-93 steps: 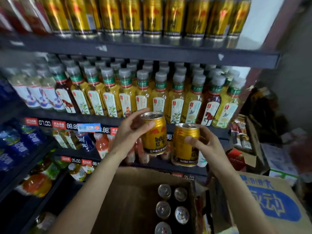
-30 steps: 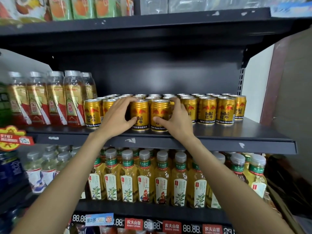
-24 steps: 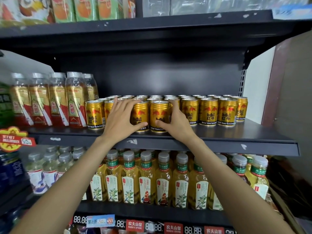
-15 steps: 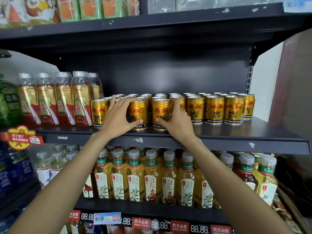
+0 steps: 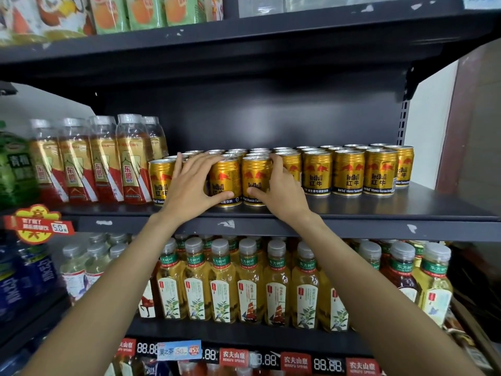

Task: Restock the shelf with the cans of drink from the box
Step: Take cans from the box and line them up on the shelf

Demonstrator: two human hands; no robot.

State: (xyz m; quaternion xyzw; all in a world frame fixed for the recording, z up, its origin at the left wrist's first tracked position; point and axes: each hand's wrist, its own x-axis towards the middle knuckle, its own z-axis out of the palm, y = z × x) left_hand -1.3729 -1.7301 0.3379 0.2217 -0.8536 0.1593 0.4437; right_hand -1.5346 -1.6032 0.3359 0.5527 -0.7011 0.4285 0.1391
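**Two gold cans under my hands at the shelf's front edge**

Both of my hands are up on the dark metal shelf, each wrapped around one gold Red Bull can. My left hand grasps the left can, thumb hooked across its lower front and fingers spread over the cans just beside it. My right hand grasps the right can, thumb low on the label and fingers curled round its right side. These two cans stand upright, touching each other, slightly forward of the row.

To their right, more gold cans stand upright along the front, with further rows behind them reaching toward the back panel. One more gold can stands at the left end, just beside a group of clear bottles with red and gold labels.

On the shelf below my forearms stand yellow tea bottles with green neck bands and grey caps. Price tags run along the edge beneath them. Cartons with orange fruit pictures sit on the top shelf.
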